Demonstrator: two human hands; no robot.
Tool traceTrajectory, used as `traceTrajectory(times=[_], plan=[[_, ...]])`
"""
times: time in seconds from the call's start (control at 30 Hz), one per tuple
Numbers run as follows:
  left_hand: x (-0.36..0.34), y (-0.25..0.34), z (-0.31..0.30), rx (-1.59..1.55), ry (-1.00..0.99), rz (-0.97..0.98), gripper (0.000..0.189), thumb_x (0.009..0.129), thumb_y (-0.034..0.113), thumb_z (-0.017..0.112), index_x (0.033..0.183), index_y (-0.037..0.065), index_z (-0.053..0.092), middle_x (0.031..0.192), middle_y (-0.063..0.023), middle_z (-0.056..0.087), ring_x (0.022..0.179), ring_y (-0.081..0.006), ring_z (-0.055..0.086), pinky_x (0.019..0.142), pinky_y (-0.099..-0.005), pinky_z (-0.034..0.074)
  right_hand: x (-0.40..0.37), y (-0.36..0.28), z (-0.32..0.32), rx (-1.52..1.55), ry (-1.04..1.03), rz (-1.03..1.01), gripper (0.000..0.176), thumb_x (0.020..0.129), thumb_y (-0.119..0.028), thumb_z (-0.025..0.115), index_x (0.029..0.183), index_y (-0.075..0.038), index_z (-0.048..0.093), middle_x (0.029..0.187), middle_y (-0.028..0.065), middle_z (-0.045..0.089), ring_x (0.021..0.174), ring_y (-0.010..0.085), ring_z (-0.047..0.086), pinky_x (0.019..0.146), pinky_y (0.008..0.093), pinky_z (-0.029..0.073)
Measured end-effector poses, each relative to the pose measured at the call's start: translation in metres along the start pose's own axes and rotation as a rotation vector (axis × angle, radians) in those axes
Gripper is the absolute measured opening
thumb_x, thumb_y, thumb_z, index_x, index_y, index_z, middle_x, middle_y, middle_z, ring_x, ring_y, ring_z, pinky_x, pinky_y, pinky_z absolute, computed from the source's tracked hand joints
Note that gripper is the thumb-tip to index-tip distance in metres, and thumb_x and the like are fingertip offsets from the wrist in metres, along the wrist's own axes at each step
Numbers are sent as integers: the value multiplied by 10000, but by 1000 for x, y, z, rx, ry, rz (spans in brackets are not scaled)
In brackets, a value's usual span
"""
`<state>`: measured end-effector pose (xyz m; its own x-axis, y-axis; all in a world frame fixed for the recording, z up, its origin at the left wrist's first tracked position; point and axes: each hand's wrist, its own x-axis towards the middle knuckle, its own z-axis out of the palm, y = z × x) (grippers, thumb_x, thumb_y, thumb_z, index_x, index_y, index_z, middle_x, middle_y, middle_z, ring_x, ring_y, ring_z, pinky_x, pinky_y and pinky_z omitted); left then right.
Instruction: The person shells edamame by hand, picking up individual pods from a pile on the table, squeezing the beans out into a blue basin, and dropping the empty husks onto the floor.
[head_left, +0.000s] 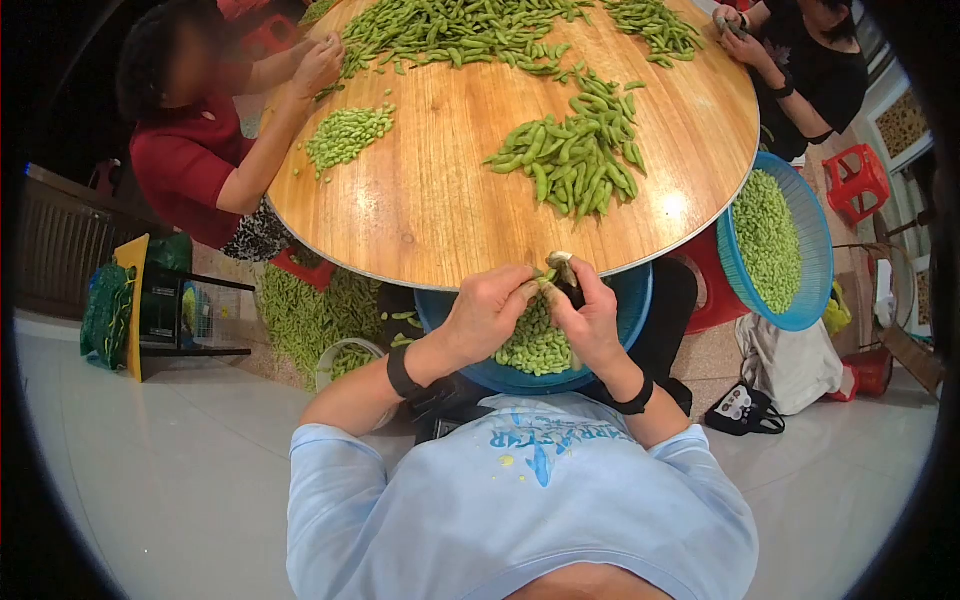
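"What takes up the most room?"

"The round wooden table (430, 200), with green pods (575, 155) heaped on it. A person in red (185, 180) is at its left edge."

"Anything in the way?"

"The table's edge covers the far side of the blue basin (640, 300) in front of the wearer."

"And the containers?"

"That basin holds shelled beans (535, 352). The blue basket (818, 265) to the right holds plenty more. A smaller pale bucket (323, 376) stands to the left, with something green inside."

"The hands?"

"Left hand (490, 312) and right hand (590, 318) meet above the basin, fingertips pinched together on one small pod (547, 278), partly hidden."
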<state>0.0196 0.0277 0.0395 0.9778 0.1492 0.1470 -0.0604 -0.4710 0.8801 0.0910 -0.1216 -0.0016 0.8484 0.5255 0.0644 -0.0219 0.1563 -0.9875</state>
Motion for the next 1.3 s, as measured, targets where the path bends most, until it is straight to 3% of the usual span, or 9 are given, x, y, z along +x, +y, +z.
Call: traceTrajectory(times=[0.07, 0.27, 0.37, 0.47, 0.77, 0.97, 1.07, 1.2, 1.3], plan=[[-1, 4, -1, 20, 3, 13, 118, 886, 22, 553, 964, -47, 610, 739, -113, 599, 615, -168, 583, 552, -285, 458, 4, -3, -3, -373, -18, -309, 360, 797, -6, 642, 1136, 32, 528, 775, 103, 576, 634, 184, 567, 591, 301, 469], [-7, 6, 5, 83, 37, 109, 117, 846, 11, 580, 945, -45, 610, 725, -145, 577, 595, -209, 578, 539, -307, 445, 6, -8, -4, -572, -104, -441, 290, 712, 50, 606, 988, 41, 517, 799, 182, 537, 691, 363, 568, 609, 385, 471], [-9, 7, 4, 85, 12, 92, 131, 834, 20, 590, 946, -43, 612, 713, -145, 576, 571, -210, 570, 520, -310, 438, 1, -6, -7, -570, -115, -428, 272, 705, 61, 590, 964, 42, 508, 800, 196, 535, 701, 384, 565, 604, 406, 462], [-12, 8, 3, 17, -98, -114, 132, 814, 27, 592, 928, -38, 611, 681, -143, 562, 545, -205, 557, 502, -312, 430, -4, 8, -10, -595, -129, -380, 255, 707, 56, 592, 946, 39, 504, 789, 196, 522, 695, 364, 561, 583, 402, 455], [-17, -4, 22, 81, 11, -100, 145, 725, -51, 465, 857, -42, 522, 699, -232, 540, 638, -385, 556, 575, -393, 441, -19, -13, -1, -616, -193, -537, 278, 676, 93, 620, 932, 36, 526, 800, 168, 470, 643, 350, 522, 548, 397, 448], [-19, -16, 21, 111, -108, -67, 222, 708, -70, 456, 914, -39, 532, 755, -250, 560, 717, -406, 589, 621, -407, 463, -17, -6, -14, -591, -211, -430, 232, 699, 58, 612, 916, 24, 541, 785, 165, 506, 668, 345, 548, 579, 393, 464], [-23, -14, 8, 71, -94, 13, 426, 735, -73, 486, 1158, -26, 496, 879, -225, 599, 773, -369, 616, 697, -371, 503, -15, -2, -27, -567, -152, -245, 181, 729, 37, 592, 903, 21, 548, 759, 164, 535, 666, 317, 576, 582, 367, 467], [-27, 8, 3, -155, -120, -34, 296, 770, -19, 570, 1065, -21, 542, 848, -204, 589, 798, -382, 608, 659, -400, 489, -18, -4, -19, -436, -157, -104, 147, 755, 28, 578, 900, 18, 558, 705, 121, 569, 629, 212, 589, 568, 315, 456], [-35, 12, -32, 198, -134, 221, 164, 782, 18, 626, 940, -17, 599, 825, -162, 593, 740, -340, 602, 651, -393, 500, -20, -6, -11, -106, -223, 159, 160, 771, 23, 578, 931, 14, 576, 668, 48, 579, 607, 101, 544, 547, 285, 437]])
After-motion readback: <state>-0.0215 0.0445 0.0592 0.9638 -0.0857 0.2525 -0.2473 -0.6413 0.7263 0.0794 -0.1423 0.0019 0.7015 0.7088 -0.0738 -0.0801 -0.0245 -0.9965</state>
